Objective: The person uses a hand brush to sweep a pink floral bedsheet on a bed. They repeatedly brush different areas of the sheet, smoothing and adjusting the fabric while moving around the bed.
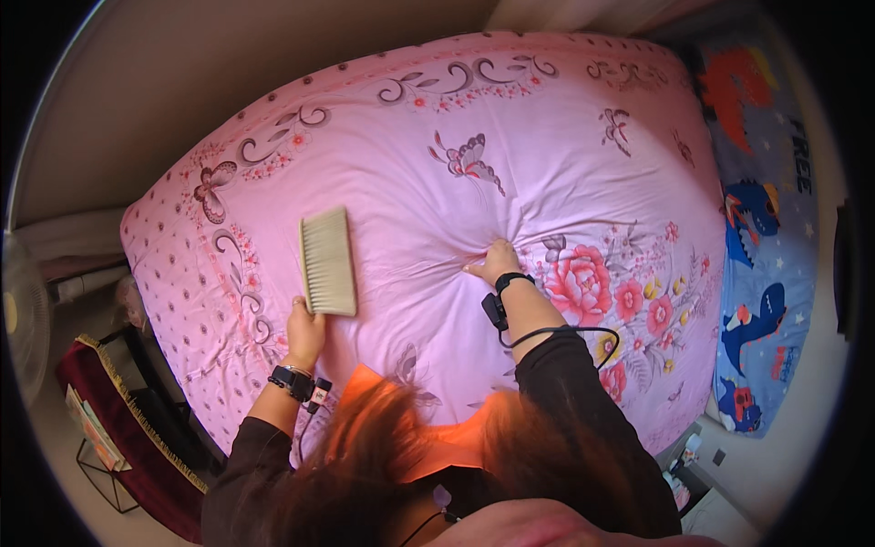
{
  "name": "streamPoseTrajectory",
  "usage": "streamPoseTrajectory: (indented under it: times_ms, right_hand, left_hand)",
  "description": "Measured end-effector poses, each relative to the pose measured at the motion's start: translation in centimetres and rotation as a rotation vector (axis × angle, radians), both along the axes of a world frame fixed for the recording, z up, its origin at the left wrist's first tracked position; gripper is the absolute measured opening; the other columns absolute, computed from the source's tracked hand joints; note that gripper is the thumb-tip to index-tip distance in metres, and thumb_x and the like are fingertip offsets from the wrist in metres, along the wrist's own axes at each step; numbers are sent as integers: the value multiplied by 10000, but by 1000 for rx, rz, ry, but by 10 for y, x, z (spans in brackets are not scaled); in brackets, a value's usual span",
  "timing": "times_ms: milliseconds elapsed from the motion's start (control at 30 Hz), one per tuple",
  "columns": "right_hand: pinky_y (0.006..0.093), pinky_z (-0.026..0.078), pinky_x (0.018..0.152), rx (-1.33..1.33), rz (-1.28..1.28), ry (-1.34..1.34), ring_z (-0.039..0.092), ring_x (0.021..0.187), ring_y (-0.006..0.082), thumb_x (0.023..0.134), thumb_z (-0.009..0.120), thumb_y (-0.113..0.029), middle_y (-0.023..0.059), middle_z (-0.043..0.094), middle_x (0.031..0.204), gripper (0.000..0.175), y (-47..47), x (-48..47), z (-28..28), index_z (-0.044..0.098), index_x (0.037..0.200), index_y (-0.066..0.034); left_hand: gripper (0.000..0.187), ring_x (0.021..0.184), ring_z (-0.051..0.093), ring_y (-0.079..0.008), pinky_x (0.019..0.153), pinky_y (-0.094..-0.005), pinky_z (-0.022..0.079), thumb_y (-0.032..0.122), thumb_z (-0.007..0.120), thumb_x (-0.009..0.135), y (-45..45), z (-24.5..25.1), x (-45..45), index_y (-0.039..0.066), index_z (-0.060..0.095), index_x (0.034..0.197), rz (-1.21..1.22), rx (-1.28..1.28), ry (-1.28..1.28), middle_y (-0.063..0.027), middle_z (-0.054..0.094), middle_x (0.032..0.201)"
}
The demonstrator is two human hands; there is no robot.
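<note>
My left hand [305, 335] grips the handle end of a bed brush [329, 263]. Its long row of pale bristles points to the right, just over a pink bed sheet [403, 184]; I cannot tell whether they touch it. My right hand [497, 262] presses down on the sheet near the middle of the bed, thumb spread from the fingers. Creases in the cloth radiate out from under that hand. Printed butterflies, scrolls and large flowers decorate the sheet.
At the right end of the bed lie blue dinosaur-print pillows [759, 273]. An electric fan [24, 314] stands at the far left. Nearer on that side is a dark red cloth cover with gold fringe [130, 424]. A cable [547, 331] loops from my right wrist.
</note>
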State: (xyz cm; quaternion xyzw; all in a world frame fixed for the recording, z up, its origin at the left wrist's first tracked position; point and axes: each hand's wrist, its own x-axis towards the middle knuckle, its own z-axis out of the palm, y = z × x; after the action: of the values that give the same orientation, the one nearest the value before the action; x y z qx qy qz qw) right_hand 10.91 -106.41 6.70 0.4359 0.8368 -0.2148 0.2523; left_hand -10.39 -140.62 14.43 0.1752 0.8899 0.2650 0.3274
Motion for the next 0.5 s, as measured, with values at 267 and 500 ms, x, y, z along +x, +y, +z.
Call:
streamPoseTrajectory:
  times_ms: [267,500]
  right_hand:
    - [387,445,1004,-15,-43,-27,550,1170,371,585,856,-542,292,569,1201,975,2,-5,0,512,1183,146]
    - [385,461,979,-8,-97,-27,572,1129,365,570,885,-487,275,587,1158,926,-1,-10,11,511,1157,124]
  left_hand:
    - [577,1206,510,-391,964,-409,440,30,455,883,279,13,-16,35,344,1449,-433,928,-13,-291,488,1333]
    - [356,861,627,-361,758,-439,504,49,423,905,318,-23,-94,-5,490,1251,-630,420,246,-236,644,931]
